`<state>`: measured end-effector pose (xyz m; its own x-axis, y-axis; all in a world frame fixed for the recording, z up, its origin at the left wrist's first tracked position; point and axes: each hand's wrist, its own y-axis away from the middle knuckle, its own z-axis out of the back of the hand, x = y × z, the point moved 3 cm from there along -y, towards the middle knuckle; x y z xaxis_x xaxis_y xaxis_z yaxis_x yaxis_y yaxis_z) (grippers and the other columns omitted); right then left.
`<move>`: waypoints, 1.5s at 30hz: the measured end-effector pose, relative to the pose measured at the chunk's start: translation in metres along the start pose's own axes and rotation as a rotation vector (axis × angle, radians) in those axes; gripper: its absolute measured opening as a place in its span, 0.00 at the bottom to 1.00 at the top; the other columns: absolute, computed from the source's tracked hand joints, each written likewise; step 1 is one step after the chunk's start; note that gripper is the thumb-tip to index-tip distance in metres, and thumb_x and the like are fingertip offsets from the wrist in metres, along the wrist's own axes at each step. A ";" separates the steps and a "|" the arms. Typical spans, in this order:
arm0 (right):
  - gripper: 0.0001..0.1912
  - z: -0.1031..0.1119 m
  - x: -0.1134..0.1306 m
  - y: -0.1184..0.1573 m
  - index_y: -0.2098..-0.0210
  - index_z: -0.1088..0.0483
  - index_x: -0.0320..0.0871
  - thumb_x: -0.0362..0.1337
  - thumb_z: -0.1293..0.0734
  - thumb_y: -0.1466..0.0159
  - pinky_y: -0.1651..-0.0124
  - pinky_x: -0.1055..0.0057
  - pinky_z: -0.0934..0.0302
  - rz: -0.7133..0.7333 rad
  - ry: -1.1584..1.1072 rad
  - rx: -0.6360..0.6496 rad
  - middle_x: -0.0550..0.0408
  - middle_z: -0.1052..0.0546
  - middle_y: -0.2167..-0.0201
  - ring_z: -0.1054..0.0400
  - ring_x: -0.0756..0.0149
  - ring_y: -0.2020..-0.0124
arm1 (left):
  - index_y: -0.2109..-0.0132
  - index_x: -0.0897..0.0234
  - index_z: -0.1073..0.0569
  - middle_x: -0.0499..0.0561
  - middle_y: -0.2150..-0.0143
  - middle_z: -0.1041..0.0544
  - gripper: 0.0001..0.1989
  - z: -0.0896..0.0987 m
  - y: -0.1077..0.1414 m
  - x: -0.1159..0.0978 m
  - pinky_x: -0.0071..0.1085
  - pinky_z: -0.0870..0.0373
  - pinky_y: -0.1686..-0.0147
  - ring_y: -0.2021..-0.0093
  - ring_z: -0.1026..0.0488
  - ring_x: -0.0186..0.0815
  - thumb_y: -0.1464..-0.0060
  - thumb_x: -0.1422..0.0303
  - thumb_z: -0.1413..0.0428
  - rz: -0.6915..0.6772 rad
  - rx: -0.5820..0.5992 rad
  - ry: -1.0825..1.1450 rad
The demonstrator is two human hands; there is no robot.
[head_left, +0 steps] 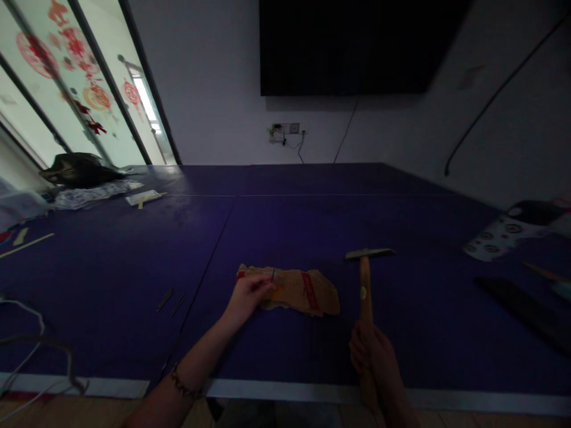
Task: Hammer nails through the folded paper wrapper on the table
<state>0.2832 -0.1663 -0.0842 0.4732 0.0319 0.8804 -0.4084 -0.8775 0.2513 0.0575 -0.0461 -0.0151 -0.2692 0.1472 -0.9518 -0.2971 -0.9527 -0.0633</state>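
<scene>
My left hand [252,292] is closed in a pinch around a thin dark metal rod [273,274], held roughly upright. Beneath the fingers lies a small orange piece [277,293], partly covered by my hand. It rests on a rough-edged brown board [292,291] with red printed bands, which looks like cardboard. To the right, my right hand [371,351] is wrapped round the wooden handle of a hammer [366,285]. The hammer's narrow metal head points away from me, raised beside the board and apart from it.
Two slim dark tools [165,300] lie on the purple tabletop [285,223] to the left. Cables [42,339] hang over the near left edge. A black bag [82,169] and plastic packs sit far left. On the right are a patterned pouch [495,238] and a long dark object [520,306].
</scene>
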 end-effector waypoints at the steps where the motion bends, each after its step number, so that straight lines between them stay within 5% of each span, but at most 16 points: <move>1: 0.21 -0.001 -0.001 0.000 0.79 0.43 0.42 0.51 0.30 0.53 0.94 0.86 0.53 0.009 0.019 0.011 0.71 0.43 0.92 0.54 0.84 0.94 | 0.66 0.69 0.26 0.52 0.69 0.23 0.08 -0.008 -0.008 0.000 0.30 0.32 0.63 0.65 0.27 0.36 0.53 0.70 0.47 -0.022 0.013 0.005; 11: 0.22 -0.005 0.000 0.003 0.80 0.45 0.43 0.52 0.32 0.52 0.94 0.85 0.53 0.019 0.080 -0.005 0.72 0.43 0.91 0.54 0.83 0.94 | 0.71 0.67 0.24 0.48 0.74 0.25 0.04 -0.060 -0.032 0.014 0.26 0.36 0.68 0.70 0.30 0.33 0.55 0.71 0.43 -0.167 0.102 -0.395; 25: 0.22 0.001 -0.002 0.000 0.80 0.43 0.42 0.52 0.31 0.52 0.94 0.84 0.52 0.001 0.088 -0.034 0.71 0.43 0.91 0.54 0.83 0.94 | 0.69 0.65 0.23 0.51 0.69 0.22 0.05 -0.064 -0.027 0.026 0.28 0.34 0.63 0.66 0.28 0.35 0.53 0.72 0.44 -0.317 0.118 -0.392; 45: 0.22 0.000 0.000 0.003 0.79 0.43 0.43 0.53 0.31 0.53 0.94 0.85 0.52 -0.009 0.091 -0.029 0.71 0.43 0.92 0.54 0.83 0.94 | 0.69 0.64 0.24 0.49 0.71 0.23 0.05 -0.070 -0.025 0.025 0.27 0.37 0.65 0.67 0.29 0.34 0.50 0.70 0.44 -0.356 0.152 -0.539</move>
<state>0.2818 -0.1689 -0.0836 0.4043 0.0844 0.9107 -0.4278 -0.8627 0.2698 0.1220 -0.0373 -0.0581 -0.5391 0.5962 -0.5949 -0.5682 -0.7789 -0.2656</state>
